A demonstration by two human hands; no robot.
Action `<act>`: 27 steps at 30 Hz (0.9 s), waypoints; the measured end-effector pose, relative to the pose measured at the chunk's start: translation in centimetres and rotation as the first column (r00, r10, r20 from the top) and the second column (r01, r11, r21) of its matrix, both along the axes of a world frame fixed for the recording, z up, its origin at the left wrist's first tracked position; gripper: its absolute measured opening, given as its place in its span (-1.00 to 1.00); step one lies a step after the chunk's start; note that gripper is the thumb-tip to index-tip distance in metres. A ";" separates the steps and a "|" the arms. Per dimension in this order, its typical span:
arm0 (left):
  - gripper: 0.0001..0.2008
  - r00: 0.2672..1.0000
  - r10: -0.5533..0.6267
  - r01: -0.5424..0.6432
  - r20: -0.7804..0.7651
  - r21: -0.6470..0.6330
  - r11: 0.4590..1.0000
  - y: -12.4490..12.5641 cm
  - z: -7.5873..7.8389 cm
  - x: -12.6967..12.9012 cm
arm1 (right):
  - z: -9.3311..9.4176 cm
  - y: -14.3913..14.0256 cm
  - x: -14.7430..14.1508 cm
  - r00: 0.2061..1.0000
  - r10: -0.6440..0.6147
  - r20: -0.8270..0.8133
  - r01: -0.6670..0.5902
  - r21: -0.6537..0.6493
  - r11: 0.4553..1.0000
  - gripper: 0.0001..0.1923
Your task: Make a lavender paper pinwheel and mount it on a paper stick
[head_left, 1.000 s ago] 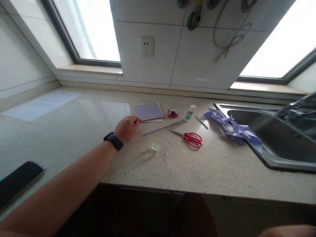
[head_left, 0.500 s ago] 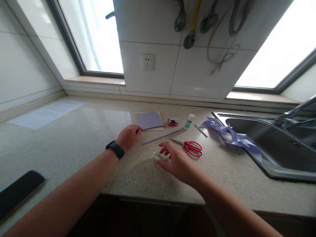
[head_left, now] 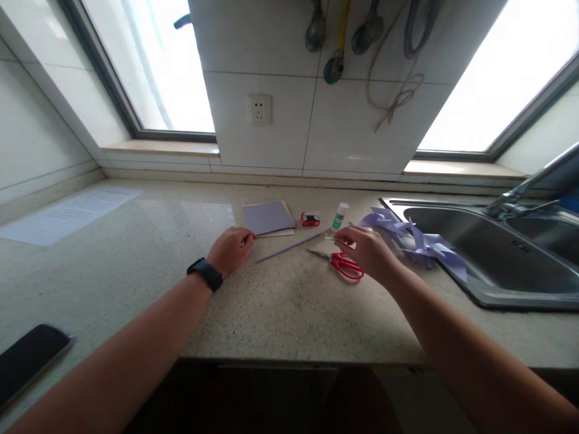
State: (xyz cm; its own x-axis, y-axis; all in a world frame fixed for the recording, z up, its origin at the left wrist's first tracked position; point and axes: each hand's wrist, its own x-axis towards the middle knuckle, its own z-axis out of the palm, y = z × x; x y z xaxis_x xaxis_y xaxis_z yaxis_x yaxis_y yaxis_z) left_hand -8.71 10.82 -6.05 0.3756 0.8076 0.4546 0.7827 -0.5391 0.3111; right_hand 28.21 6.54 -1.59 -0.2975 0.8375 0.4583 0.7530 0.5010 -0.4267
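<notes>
My left hand (head_left: 232, 250), a dark watch (head_left: 205, 273) on its wrist, rests curled on the counter. Its fingertips meet the near left corner of a stack of purple paper (head_left: 268, 217); what they hold, if anything, is hidden. My right hand (head_left: 367, 248) is pinched around a small clear, pale piece (head_left: 330, 237), too small to name. Just below those fingers lie red-handled scissors (head_left: 346, 266), partly covered by the hand. A glue stick (head_left: 340, 216) with a white cap stands behind it. Between my hands, a thin purple stick (head_left: 289, 246) lies slantwise.
A small red box (head_left: 310, 219) sits right of the paper. Purple paper pinwheels (head_left: 423, 242) lie against the edge of the steel sink (head_left: 486, 295) on the right. At the left are a printed sheet (head_left: 67, 214) and a black phone-like object (head_left: 31, 361).
My right hand has moved right and away from me, from the front of the counter to beside the glue stick. The small clear piece has left its spot. My left hand stays by the paper.
</notes>
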 end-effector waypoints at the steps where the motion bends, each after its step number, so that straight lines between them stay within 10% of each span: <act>1: -0.79 1.000 -0.001 0.001 -0.002 0.002 1.000 0.0 0.0 0.0 | -0.3 0.4 0.8 1.000 0.004 0.019 -0.004 0.012 1.000 -0.92; 16: -0.81 1.000 0.015 -0.013 -0.020 0.061 0.998 -0.2 0.3 0.5 | -2.6 1.2 2.7 0.988 0.118 0.095 -0.115 -0.035 0.993 -0.82; 27: -0.49 0.994 0.034 -0.030 -0.103 0.038 0.999 0.4 -0.6 0.5 | -3.5 0.5 3.9 0.996 -0.074 -0.053 0.075 0.015 0.997 -0.80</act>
State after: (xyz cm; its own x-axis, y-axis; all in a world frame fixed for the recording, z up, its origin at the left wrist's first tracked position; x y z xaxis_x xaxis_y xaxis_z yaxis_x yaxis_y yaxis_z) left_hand -8.25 11.23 -6.63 0.3966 0.8035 0.4439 0.8267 -0.5229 0.2078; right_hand 32.11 7.05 -5.04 -0.2102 0.8486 0.4855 0.7652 0.4519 -0.4585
